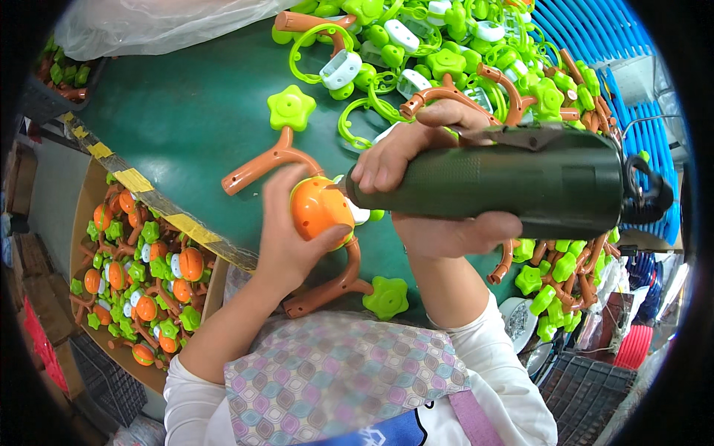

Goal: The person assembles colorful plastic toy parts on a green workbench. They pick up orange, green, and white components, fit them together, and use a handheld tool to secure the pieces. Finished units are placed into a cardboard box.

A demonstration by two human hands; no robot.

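My left hand (286,241) grips a toy with a round orange shell (318,207), thumb along its near side. Brown branch-shaped pieces (279,157) stick out of it on two sides, each tipped with a light green star (291,108). My right hand (398,152) is wrapped round a thick dark green electric screwdriver (513,182), lying level and pointing left. Its bit end meets the right side of the orange shell; whether it sits in a screw hole I cannot make out.
Loose green, white and brown toy parts (446,59) heap up at the back right of the green table (186,97). A cardboard box (93,193) of similar orange toys stands left, below the yellow-striped edge (134,181). Blue racks (595,30) rise at right; clear plastic (149,26) lies far left.
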